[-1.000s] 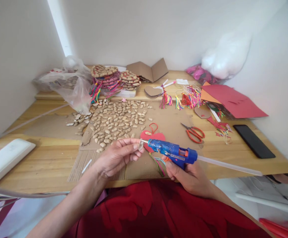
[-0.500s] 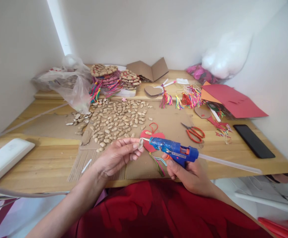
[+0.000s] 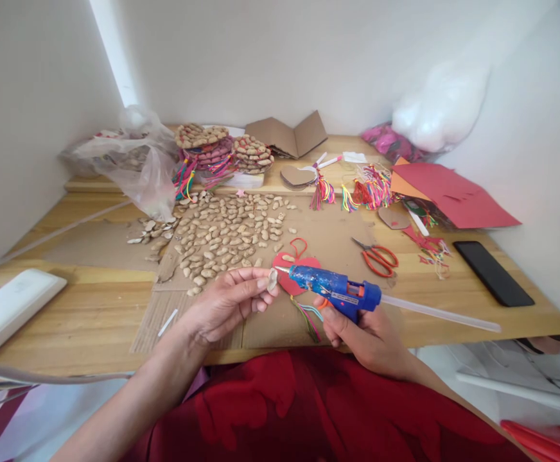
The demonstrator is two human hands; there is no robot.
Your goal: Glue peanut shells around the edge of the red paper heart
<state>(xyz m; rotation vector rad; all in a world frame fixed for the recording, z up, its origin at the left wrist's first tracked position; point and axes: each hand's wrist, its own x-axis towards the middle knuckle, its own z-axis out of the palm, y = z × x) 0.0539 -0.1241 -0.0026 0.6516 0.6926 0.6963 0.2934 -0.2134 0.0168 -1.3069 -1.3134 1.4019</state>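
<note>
1. Only got the head view. The left hand is pinching a peanut between thumb and fingertips, up above the cardboard sheet. Can't tell if it's a whole pod or half a shell.
2. The right hand is wrapped around the grip of a blue hot glue gun. The nozzle is just beside the peanut; whether they touch, I can't tell. A clear glue stick pokes out the back.
3. Below the gun there's a red heart lying on the cardboard, partly covered, with one peanut on it.
4. Handling, my guess: the peanut's super light, rough and kinda brittle, so pinch it softly by the edges, fingers off the tip. The gun's probably stiff and heavier; hold the grip, never the nozzle.
5. Also around: loose peanuts, orange-handled scissors and a phone on the tabletop.
</note>
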